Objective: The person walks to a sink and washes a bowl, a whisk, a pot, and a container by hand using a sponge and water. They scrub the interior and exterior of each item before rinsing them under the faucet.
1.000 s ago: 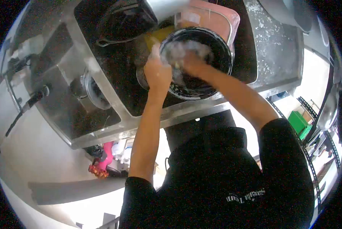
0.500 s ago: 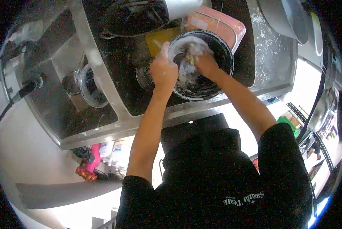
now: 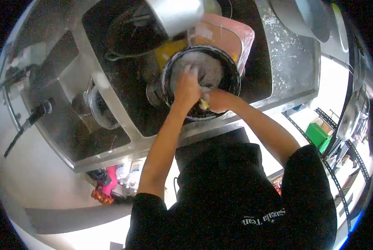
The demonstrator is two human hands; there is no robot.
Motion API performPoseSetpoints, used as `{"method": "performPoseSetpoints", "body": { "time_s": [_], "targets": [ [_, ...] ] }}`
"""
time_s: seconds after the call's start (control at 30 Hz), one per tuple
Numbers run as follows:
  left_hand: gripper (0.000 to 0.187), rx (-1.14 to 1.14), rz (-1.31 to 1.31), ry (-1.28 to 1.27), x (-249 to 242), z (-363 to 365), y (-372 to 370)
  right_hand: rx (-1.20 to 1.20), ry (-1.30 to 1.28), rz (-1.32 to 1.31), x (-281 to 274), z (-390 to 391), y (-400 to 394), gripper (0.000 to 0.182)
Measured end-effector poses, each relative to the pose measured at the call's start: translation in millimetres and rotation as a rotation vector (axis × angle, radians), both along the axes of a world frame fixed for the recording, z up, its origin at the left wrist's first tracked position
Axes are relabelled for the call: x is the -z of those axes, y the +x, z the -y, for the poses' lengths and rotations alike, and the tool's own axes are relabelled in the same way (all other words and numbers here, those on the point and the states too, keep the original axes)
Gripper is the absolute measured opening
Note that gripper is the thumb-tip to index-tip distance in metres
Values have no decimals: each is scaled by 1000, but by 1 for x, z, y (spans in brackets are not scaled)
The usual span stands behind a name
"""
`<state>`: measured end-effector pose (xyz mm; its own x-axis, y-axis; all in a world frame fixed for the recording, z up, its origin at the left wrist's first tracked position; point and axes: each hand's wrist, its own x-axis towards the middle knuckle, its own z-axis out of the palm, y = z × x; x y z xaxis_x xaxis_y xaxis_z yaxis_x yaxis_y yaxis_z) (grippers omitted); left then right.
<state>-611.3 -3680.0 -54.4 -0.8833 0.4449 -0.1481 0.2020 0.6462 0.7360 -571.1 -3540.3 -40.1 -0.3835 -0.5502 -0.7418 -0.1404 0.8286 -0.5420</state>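
Note:
A dark round pot [image 3: 237, 85], streaked with white suds, lies in the sink basin with its foamy round surface facing me. At its near edge my right hand [image 3: 220, 101] is closed on a small yellow sponge [image 3: 203, 104]. My left hand [image 3: 187, 89] is over the left part of the pot, close beside the right. Its fingers are blurred against the foam, so their grip does not show clearly. Behind the pot stands a pink plastic tub [image 3: 224, 31]. A yellow piece [image 3: 166, 51] lies at the pot's far left.
A large dark pan [image 3: 134, 35] and a silver pot [image 3: 176, 14] occupy the back of the basin. The left basin holds a clear round container [image 3: 103, 108]. A metal divider [image 3: 103, 79] separates the basins. Large metal vessels [image 3: 297, 18] stand on the right drainboard [image 3: 290, 54].
The pot has shifted left and nearer, and its foamy face shows more fully. My right hand moved from inside it to its near edge with the sponge. My left hand left the rim.

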Motion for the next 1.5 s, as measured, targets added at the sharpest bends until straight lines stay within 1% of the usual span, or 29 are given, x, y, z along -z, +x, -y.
{"method": "performPoseSetpoints", "body": {
  "time_s": [0.07, 0.1, 0.13, 0.2, 0.23, 0.27, 0.3, 0.37, 0.43, 0.53, 0.57, 0.67, 0.7, 0.77, 0.83, 0.87, 0.93, 1.0, 1.03, 1.07, 1.1, 1.13, 1.17, 1.2, 1.27, 1.33, 1.37, 1.47, 1.5],
  "targets": [
    [46, -89, -34, -38, 36, -2, 4, 217, -71, -115, -23, -17, -3, 43],
    [53, -39, 53, -87, 35, -6, 4, 171, -34, -139, -17, -21, -3, 49],
    [52, 5, 62, -88, 37, -8, 11, 315, -289, -524, 10, -28, 18, 44],
    [50, 71, -20, -100, 44, -5, 36, 246, -148, -298, 1, -27, 11, 44],
    [52, 166, 148, -182, 28, -7, 29, 232, -108, -253, -7, -24, 6, 43],
    [53, 151, 170, -91, 46, 1, 40, 221, -68, -208, -18, -22, 0, 42],
    [53, 136, 197, -1, 66, 9, 51, 285, -165, -236, -42, -25, -14, 39],
    [54, 79, 155, -76, 37, 0, 35, 274, -169, -314, -16, -25, 8, 36],
    [52, 28, 101, -162, 14, -13, 21, 329, -229, -316, -19, -28, 3, 34],
    [47, 176, 5, -131, 38, -3, 39, 308, -200, -255, -35, -30, -8, 34],
    [41, 79, 222, -122, 18, -10, 35, 300, -201, -196, -41, -32, -11, 32],
    [37, 53, 307, -77, 29, -3, 41, 351, -302, -217, -48, -36, -17, 33],
    [32, 53, 19, -66, 37, -5, 40, 296, -229, -104, -57, -37, -30, 31],
    [31, 114, -44, -76, 56, -1, 43, 407, -301, -284, -38, -36, -15, 29],
    [33, 87, 158, -87, 80, 9, 64, 512, -353, -345, -33, -39, -9, 30],
    [35, 33, 384, -91, 93, 16, 80, 564, -369, -322, -34, -42, -14, 32],
    [39, 42, 533, -69, 83, 10, 77, 651, -469, -340, -52, -53, -39, 34],
    [42, 172, 383, -19, 32, -11, 54, 722, -628, -416, -113, -74, -84, 35],
    [52, 102, 441, -148, 35, -12, 60, 742, -635, -477, -131, -87, -100, 37],
    [54, 158, 242, -250, 43, -10, 61, 760, -643, -535, -147, -103, -112, 39],
    [56, 205, 44, -351, 54, -5, 63, 858, -544, -649, -167, -116, -123, 35],
    [60, 150, 48, -362, 48, -8, 57, 951, -444, -764, -180, -130, -131, 32],
    [64, 94, 52, -372, 41, -12, 51, 893, -177, -1149, -163, -163, -125, 34],
    [64, 64, 45, -334, 35, -14, 48, 1061, -360, -1076, -189, -173, -149, 37],
    [64, 3, 35, -262, 29, -14, 48, 1190, -170, -1108, -208, -211, -183, 39],
    [65, 77, 115, -297, 36, -7, 57, 1016, -6, -1288, -200, -243, -204, 44],
    [66, 109, 153, -317, 39, -5, 58, 951, 221, -1235, -207, -238, -206, 54],
    [65, 374, 576, -354, 48, -2, 59, 587, 185, -1460, -195, -218, -229, 60],
    [63, 286, 461, -334, 47, -2, 60, 629, 50, -1400, -202, -188, -238, 59]
  ]
}}
